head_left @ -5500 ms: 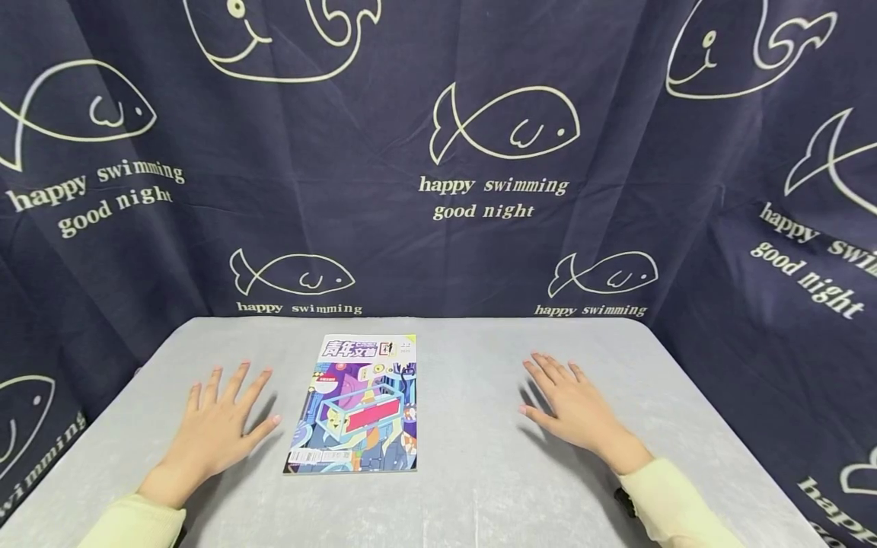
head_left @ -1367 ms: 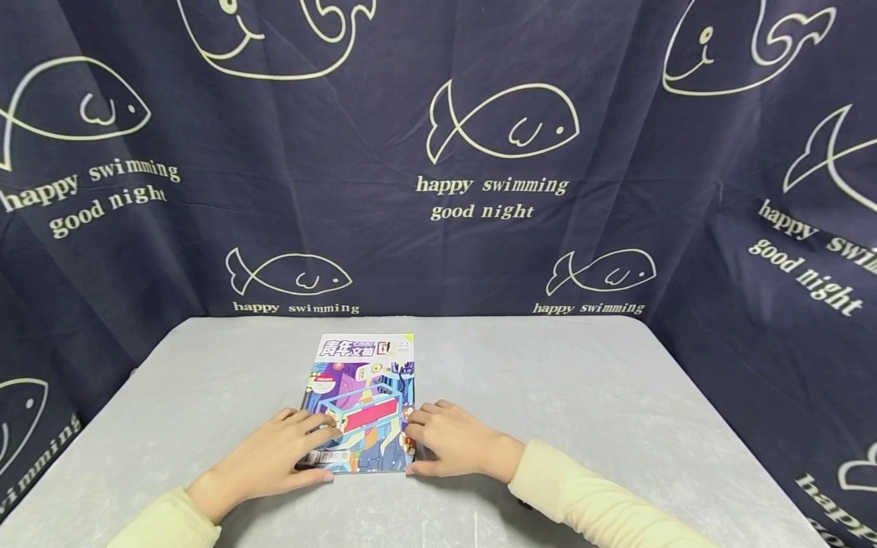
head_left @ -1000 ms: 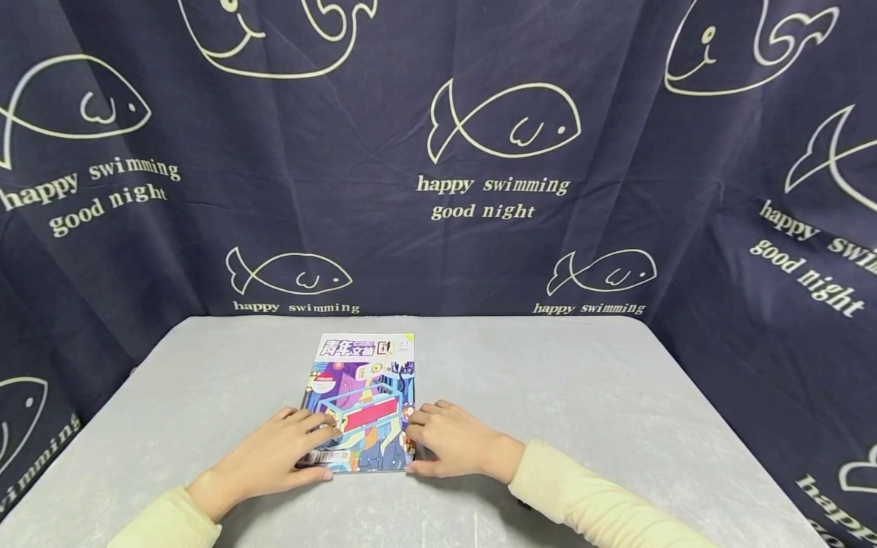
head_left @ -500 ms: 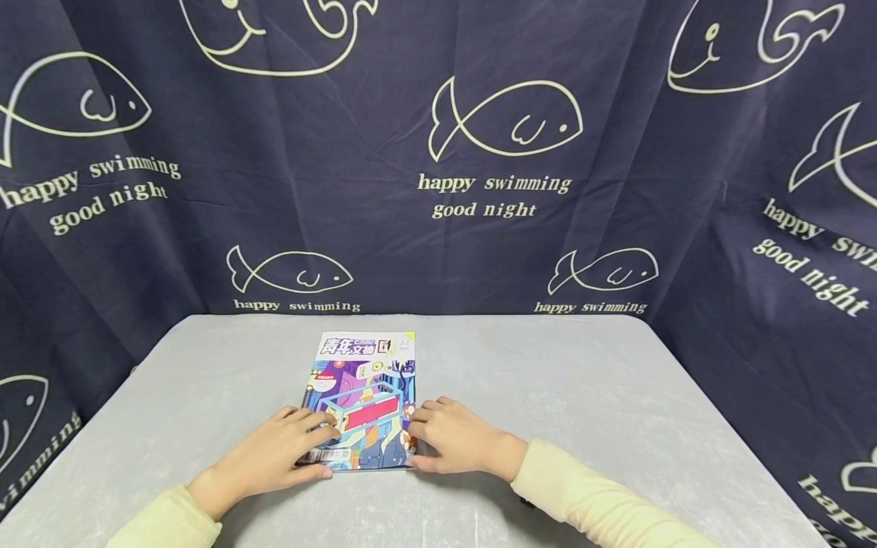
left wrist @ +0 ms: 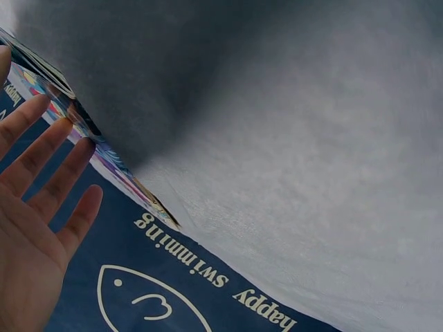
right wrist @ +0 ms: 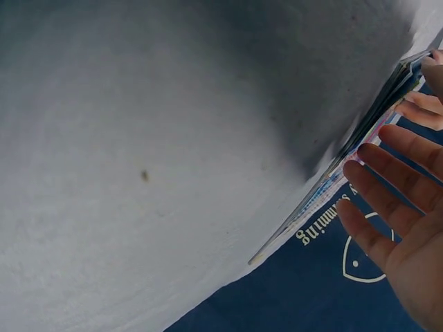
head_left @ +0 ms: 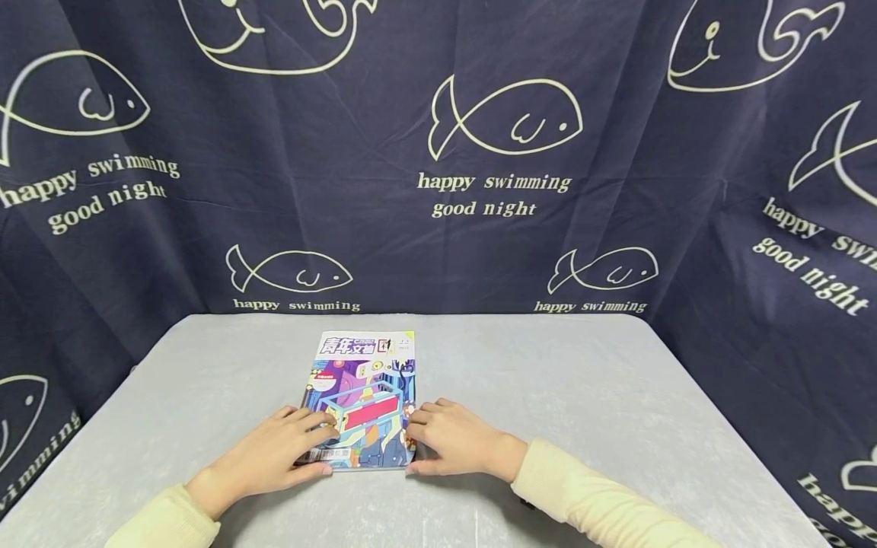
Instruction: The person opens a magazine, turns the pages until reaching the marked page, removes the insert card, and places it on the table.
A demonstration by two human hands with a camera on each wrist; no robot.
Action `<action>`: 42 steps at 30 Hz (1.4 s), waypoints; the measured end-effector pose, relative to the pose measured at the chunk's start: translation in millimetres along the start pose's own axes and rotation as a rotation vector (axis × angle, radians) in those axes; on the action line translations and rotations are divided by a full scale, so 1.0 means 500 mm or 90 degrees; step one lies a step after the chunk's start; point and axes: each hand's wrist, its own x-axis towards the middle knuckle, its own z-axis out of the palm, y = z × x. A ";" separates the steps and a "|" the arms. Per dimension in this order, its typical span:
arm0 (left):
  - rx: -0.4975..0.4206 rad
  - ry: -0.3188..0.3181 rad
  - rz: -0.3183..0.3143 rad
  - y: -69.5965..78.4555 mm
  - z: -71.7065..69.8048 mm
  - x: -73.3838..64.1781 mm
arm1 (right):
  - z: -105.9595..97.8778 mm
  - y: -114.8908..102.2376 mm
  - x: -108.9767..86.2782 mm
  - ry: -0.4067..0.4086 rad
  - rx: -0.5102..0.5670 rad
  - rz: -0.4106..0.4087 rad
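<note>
A magazine [head_left: 373, 380] with a white title band and a purple and blue illustrated cover lies on the grey table. On its left edge rests my left hand [head_left: 270, 453], index finger over the cover and thumb at the near edge. My right hand [head_left: 455, 441] touches the opposite edge, its thumb at the near right corner. In the left wrist view the fingers [left wrist: 52, 169] are mostly straight against the cover, and the page edges stand slightly apart near the thumb. The right wrist view likewise has extended fingers [right wrist: 381, 187] beside the magazine's edge. The near left corner is partly hidden.
The grey table [head_left: 548, 365] has rounded far corners. Around it hangs a dark blue curtain [head_left: 384, 190] with white fish drawings and lettering. Cream sleeves [head_left: 582, 495] cover both forearms.
Both hands have come in from the two sides of the table to the magazine's edges. During the last second or so, hands and magazine have stayed practically still.
</note>
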 end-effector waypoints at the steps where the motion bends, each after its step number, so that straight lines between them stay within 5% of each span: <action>1: -0.002 -0.004 -0.004 0.000 0.000 0.000 | 0.001 0.000 0.000 0.000 -0.001 -0.002; 29: -0.017 -0.022 -0.018 -0.002 -0.004 0.002 | 0.010 0.013 0.011 0.003 0.004 -0.006; 42: 0.001 -0.027 -0.009 -0.003 -0.002 0.006 | 0.006 0.015 0.022 0.021 0.091 0.052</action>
